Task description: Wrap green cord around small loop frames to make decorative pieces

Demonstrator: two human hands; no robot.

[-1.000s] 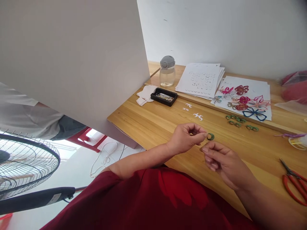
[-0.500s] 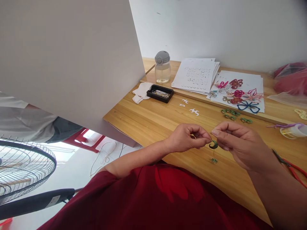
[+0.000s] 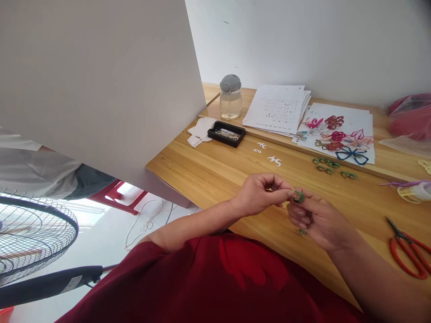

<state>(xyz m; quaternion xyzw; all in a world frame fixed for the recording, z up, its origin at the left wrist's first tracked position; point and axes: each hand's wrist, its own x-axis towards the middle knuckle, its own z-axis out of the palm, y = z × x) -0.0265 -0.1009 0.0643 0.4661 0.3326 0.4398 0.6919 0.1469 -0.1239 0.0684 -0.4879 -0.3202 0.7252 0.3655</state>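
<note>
My left hand (image 3: pixel 261 194) pinches a small green ring (image 3: pixel 298 196) between thumb and forefinger above the wooden table (image 3: pixel 208 172). My right hand (image 3: pixel 314 217) is right beside it, palm up, its fingertips touching the same ring. A tiny green bit (image 3: pixel 302 232) hangs or lies just below the right hand; I cannot tell which. My red sleeve fills the bottom of the view.
Several green loops (image 3: pixel 332 167) lie beyond the hands. Farther back are sheets with coloured woven shapes (image 3: pixel 340 134), a white paper stack (image 3: pixel 276 110), a black tray (image 3: pixel 226 133), a bottle (image 3: pixel 230 96). Red scissors (image 3: pixel 406 251) lie right. A white partition and a fan (image 3: pixel 33 233) stand left.
My right hand has dropped from above the ring to below it and turned palm up. The left hand has kept its pinch on the ring in nearly the same place.
</note>
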